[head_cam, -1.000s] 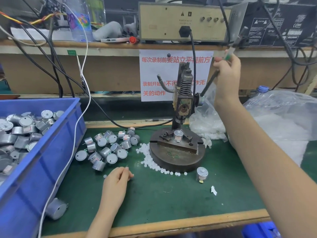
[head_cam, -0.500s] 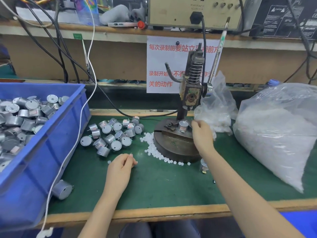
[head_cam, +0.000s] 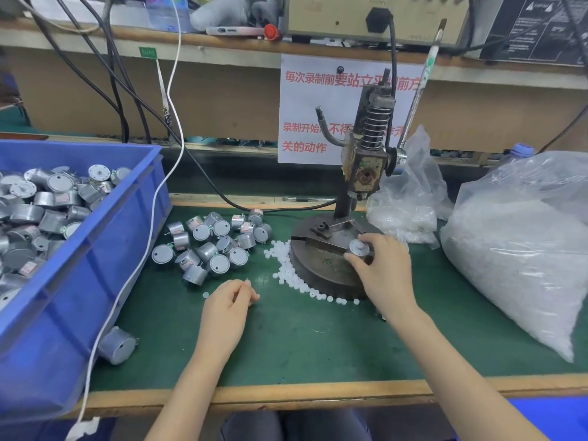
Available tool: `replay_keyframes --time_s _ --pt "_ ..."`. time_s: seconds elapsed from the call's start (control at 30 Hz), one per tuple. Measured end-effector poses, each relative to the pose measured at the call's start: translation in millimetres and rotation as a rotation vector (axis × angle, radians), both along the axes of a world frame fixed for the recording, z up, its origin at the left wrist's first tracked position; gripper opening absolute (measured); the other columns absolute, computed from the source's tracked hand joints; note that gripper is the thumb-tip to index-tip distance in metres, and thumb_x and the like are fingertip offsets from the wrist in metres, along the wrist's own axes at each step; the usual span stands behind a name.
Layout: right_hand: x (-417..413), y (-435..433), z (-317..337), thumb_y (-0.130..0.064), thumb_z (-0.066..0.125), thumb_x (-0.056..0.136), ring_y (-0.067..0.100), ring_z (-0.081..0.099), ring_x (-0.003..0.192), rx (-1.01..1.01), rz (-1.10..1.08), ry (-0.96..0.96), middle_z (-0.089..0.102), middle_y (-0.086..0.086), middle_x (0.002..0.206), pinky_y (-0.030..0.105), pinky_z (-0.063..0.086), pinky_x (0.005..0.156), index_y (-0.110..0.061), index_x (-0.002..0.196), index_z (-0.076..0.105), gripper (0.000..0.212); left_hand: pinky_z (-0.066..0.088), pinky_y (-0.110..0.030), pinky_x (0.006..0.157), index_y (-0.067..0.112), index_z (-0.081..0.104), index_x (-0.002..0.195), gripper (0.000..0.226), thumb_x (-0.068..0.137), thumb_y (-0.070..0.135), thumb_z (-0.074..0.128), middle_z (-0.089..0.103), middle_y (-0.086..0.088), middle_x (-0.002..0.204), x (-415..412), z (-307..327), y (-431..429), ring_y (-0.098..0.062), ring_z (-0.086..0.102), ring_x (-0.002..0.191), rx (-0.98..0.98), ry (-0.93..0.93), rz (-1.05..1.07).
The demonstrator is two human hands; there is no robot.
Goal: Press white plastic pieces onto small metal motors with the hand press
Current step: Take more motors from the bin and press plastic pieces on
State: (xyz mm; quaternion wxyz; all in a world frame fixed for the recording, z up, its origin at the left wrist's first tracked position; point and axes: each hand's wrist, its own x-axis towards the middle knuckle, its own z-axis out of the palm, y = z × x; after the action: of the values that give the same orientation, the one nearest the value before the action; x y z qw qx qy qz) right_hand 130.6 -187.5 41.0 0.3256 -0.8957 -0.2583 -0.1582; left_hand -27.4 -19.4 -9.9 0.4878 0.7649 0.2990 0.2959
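Observation:
The hand press (head_cam: 366,167) stands on a round metal base (head_cam: 321,268) on the green mat, its lever (head_cam: 420,90) raised and free. My right hand (head_cam: 385,272) pinches a small silver motor (head_cam: 359,248) with a white piece on top, at the base's front right edge. My left hand (head_cam: 227,310) rests on the mat with its fingers curled around a small white plastic piece (head_cam: 247,283). Loose white plastic pieces (head_cam: 286,272) line the left rim of the base. A pile of motors (head_cam: 213,246) lies left of the press.
A blue bin (head_cam: 95,249) full of motors fills the left side, one motor (head_cam: 117,345) lying beside it. A large clear bag of white pieces (head_cam: 521,237) sits at the right, a smaller bag (head_cam: 407,202) behind the press. Cables hang from the shelf above.
My right hand let go of the lever, came down to the base and took the motor from the fixture toward the front edge. The lever rose back up. My left hand stayed put.

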Motion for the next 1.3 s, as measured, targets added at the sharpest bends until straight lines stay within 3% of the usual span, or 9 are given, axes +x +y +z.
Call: replay_keyframes --time_s 0.13,0.27,0.5,0.6,0.77,0.9,1.03,1.13,1.3 --pt "-27 -32 -12 -0.026 0.073 0.08 0.022 0.049 0.104 0.033 0.028 0.113 0.062 0.001 0.107 0.032 0.036 0.093 -0.016 0.116 0.059 0.04 0.045 -0.032 0.076 0.014 0.06 0.062 0.036 0.095 0.014 0.046 0.063 0.002 0.075 0 -1 1 0.007 0.053 0.062 0.006 -0.001 -0.009" --pt "-33 -52 -21 -0.026 0.077 0.075 0.021 0.052 0.106 -0.078 0.071 0.073 0.064 -0.003 0.107 0.028 0.029 0.088 -0.016 0.109 0.066 0.037 0.044 -0.032 0.077 0.014 0.061 0.063 0.035 0.095 0.015 0.046 0.063 0.002 0.075 -1 -1 0 0.004 0.053 0.063 0.009 0.006 -0.011" --pt "-26 -63 -37 -0.022 0.078 0.074 0.026 0.052 0.109 -0.245 0.141 0.035 0.065 0.003 0.105 0.036 0.031 0.1 -0.013 0.108 0.068 0.036 0.043 -0.03 0.072 0.013 0.06 0.063 0.034 0.095 0.015 0.046 0.063 0.004 0.074 -2 0 -2 0.007 0.054 0.061 0.005 -0.006 0.001" --pt "-19 -70 -41 -0.015 0.077 0.075 0.027 0.054 0.106 -0.208 0.132 0.057 0.064 0.006 0.107 0.035 0.035 0.094 -0.008 0.108 0.067 0.035 0.043 -0.028 0.072 0.012 0.06 0.063 0.034 0.095 0.015 0.046 0.063 0.003 0.075 -3 1 -3 0.008 0.053 0.061 0.001 -0.009 0.0" --pt "6 -88 -37 -0.005 0.067 0.083 0.02 0.051 0.095 -0.056 0.071 0.186 0.058 0.011 0.112 0.016 0.029 0.076 -0.002 0.113 0.058 0.031 0.042 -0.026 0.071 0.013 0.06 0.064 0.034 0.095 0.015 0.046 0.062 0.004 0.074 -3 2 -3 0.002 0.054 0.063 0.008 0.004 0.002" --pt "19 -93 -35 -0.006 0.064 0.086 0.025 0.051 0.109 -0.058 0.049 0.236 0.057 0.01 0.115 0.019 0.032 0.083 -0.002 0.116 0.056 0.032 0.042 -0.023 0.07 0.013 0.06 0.064 0.034 0.095 0.015 0.046 0.062 0.004 0.073 -4 4 -4 0.003 0.053 0.063 0.013 0.017 0.005" --pt "8 -89 -29 -0.007 0.067 0.084 0.032 0.043 0.124 -0.052 0.015 0.182 0.055 0.016 0.119 0.039 0.034 0.1 0.001 0.118 0.055 0.038 0.041 -0.022 0.068 0.014 0.059 0.063 0.035 0.095 0.015 0.046 0.062 0.006 0.072 -4 4 -5 0.005 0.053 0.061 0.017 0.026 0.011" --pt "-9 -76 -20 -0.009 0.064 0.085 0.025 0.041 0.122 0.03 0.039 0.106 0.052 0.011 0.121 0.038 0.033 0.102 -0.005 0.123 0.054 0.039 0.038 -0.025 0.068 0.014 0.059 0.063 0.034 0.095 0.014 0.047 0.06 0.006 0.07 -3 4 -5 0.002 0.052 0.065 0.024 0.019 0.009" --pt "-36 -26 -5 -0.012 0.059 0.088 0.015 0.04 0.115 0.094 0.205 0.038 0.052 0.001 0.116 0.017 0.024 0.093 -0.012 0.116 0.059 0.028 0.035 -0.035 0.074 0.002 0.061 0.073 0.013 0.085 0.0 0.056 0.059 -0.01 0.082 -3 6 -8 -0.03 0.051 0.081 0.464 0.056 0.242"
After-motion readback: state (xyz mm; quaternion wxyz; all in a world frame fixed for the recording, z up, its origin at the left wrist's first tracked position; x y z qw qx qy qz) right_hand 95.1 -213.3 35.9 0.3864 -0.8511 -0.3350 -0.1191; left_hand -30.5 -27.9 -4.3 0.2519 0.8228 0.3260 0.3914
